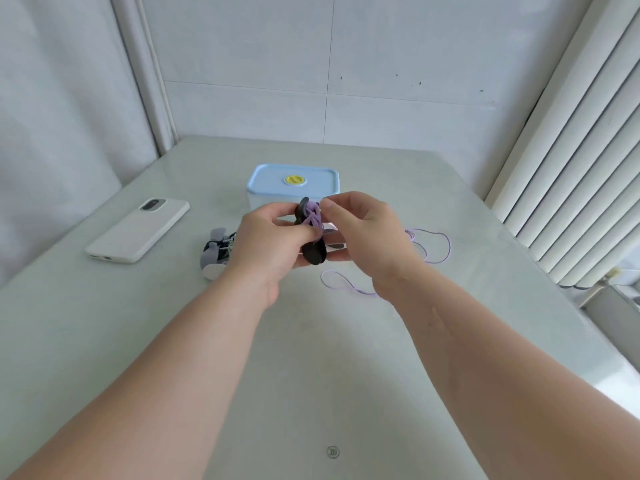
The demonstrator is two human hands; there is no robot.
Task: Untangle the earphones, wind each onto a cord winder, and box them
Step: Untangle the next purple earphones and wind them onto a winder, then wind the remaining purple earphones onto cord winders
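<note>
Pale table, centre of frame: the left hand grips a black cord winder. The right hand pinches the purple earphone cord partly wound on it, with the slack trailing right. A closed blue-lidded box stands just behind.

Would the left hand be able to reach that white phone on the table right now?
Probably, yes: the white phone lies on that side, only a small grey winder between. But the left hand grips the black cord winder and must let go first.
</note>
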